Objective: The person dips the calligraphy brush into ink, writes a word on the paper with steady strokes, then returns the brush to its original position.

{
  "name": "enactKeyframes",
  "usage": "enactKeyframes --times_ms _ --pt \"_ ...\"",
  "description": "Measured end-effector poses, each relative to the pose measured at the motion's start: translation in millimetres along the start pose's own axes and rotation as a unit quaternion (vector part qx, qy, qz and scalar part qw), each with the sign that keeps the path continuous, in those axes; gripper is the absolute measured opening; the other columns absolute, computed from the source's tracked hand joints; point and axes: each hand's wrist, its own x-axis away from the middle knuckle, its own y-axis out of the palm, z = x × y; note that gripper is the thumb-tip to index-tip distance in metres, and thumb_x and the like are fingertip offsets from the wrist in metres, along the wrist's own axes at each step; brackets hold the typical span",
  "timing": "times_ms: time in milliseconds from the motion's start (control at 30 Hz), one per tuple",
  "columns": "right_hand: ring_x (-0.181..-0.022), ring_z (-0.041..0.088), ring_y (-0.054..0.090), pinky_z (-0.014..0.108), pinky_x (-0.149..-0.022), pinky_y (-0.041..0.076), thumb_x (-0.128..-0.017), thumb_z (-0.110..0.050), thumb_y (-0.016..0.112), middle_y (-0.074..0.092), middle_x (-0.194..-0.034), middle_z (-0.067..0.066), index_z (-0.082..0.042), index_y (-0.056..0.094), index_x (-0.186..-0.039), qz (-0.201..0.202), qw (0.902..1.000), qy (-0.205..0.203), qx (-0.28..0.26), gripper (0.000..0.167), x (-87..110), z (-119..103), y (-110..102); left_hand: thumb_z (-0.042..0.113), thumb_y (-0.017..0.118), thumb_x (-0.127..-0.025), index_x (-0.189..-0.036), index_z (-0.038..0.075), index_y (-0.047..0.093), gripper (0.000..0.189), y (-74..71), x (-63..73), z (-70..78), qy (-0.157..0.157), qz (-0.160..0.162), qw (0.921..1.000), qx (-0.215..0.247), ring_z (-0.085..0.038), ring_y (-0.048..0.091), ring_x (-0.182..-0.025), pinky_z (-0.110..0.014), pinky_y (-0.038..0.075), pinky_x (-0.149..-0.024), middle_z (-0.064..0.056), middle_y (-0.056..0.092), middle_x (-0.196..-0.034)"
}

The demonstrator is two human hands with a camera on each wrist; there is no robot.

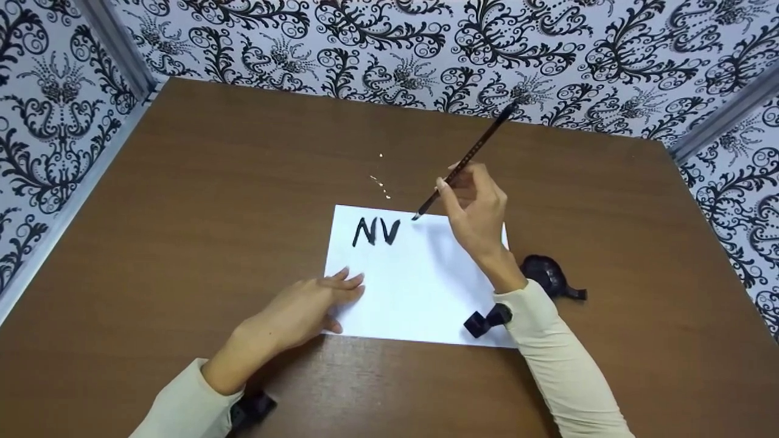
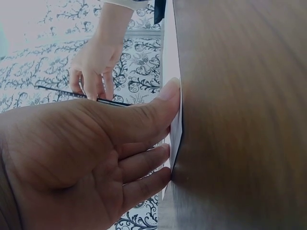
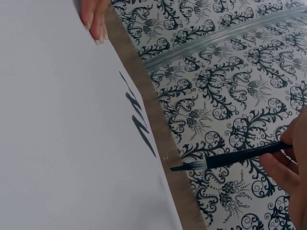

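A white sheet of paper [image 1: 401, 292] lies on the brown table, with black strokes like "NV" [image 1: 377, 232] near its top left. My right hand [image 1: 478, 210] pinches a dark, slim paintbrush [image 1: 478, 146] between thumb and fingers. The brush tip [image 3: 187, 166] is black at its end and points down near the sheet's top edge, right of the strokes. Whether it touches the paper I cannot tell. At the sheet's lower left, my left hand [image 1: 304, 310] rests on the paper's edge with fingers extended; the left wrist view shows its thumb [image 2: 165, 93] against that edge.
A black rounded container with a short spout-like part [image 1: 548, 277] sits on the table [image 1: 213, 182] right of the paper. Small light specks [image 1: 380, 182] mark the wood above the sheet. Black-and-white patterned wallpaper [image 1: 389, 48] surrounds the table's far side. Black camera mounts [image 1: 487, 319] hang at the wrists.
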Motion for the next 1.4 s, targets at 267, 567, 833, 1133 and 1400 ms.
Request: enactKeyframes --times_ms 267,567,833,1133,1400 --pt "-0.073 0.024 0.069 0.032 -0.060 0.056 -0.083 0.008 0.068 0.064 -0.084 0.016 0.006 0.058 -0.099 -0.012 0.9999 -0.006 0.001 0.018 5.8 16.2 8.7 0.019 0.076 -0.076 -0.132 0.004 0.055 0.062 -3.0 -1.6 0.9 0.005 0.001 1.0000 -0.003 -0.030 0.041 -0.132 -0.057 0.040 -0.095 -0.007 0.046 -0.142" --pt "-0.076 0.018 0.069 0.027 -0.062 0.056 -0.087 -0.009 0.070 0.066 -0.088 0.007 -0.002 0.060 -0.102 -0.005 0.9999 -0.004 -0.011 0.019 10.3 38.3 10.4 0.021 0.075 -0.077 -0.131 0.003 0.055 0.061 -3.4 -0.7 -0.1 0.015 0.006 0.9999 0.003 -0.031 0.042 -0.131 -0.058 0.040 -0.096 -0.008 0.047 -0.141" --pt "-0.075 0.018 0.069 0.025 -0.062 0.055 -0.087 -0.007 0.070 0.066 -0.088 0.007 -0.001 0.060 -0.102 -0.006 0.9996 -0.016 -0.022 0.019 10.7 41.7 13.4 0.022 0.075 -0.076 -0.131 0.003 0.056 0.061 -2.0 -1.4 -1.2 0.013 0.007 0.9999 -0.002 -0.031 0.042 -0.130 -0.057 0.040 -0.095 -0.008 0.047 -0.141" --pt "-0.075 0.020 0.069 0.025 -0.061 0.055 -0.085 -0.004 0.071 0.066 -0.088 0.009 -0.001 0.060 -0.102 -0.009 0.9997 -0.018 -0.015 0.021 11.3 42.5 14.2 0.022 0.075 -0.077 -0.133 0.004 0.054 0.062 -2.0 -0.5 -1.0 0.007 0.002 1.0000 0.000 -0.030 0.041 -0.131 -0.057 0.040 -0.095 -0.008 0.046 -0.142" --pt "-0.071 0.024 0.069 0.025 -0.062 0.056 -0.083 0.008 0.068 0.064 -0.084 0.017 0.007 0.058 -0.098 -0.019 0.9996 -0.012 -0.015 0.019 7.9 26.1 13.8 0.024 0.073 -0.077 -0.134 0.005 0.053 0.063 -2.9 -0.9 -0.2 -0.010 -0.010 0.9998 0.013 -0.030 0.038 -0.133 -0.061 0.036 -0.098 -0.006 0.043 -0.144"
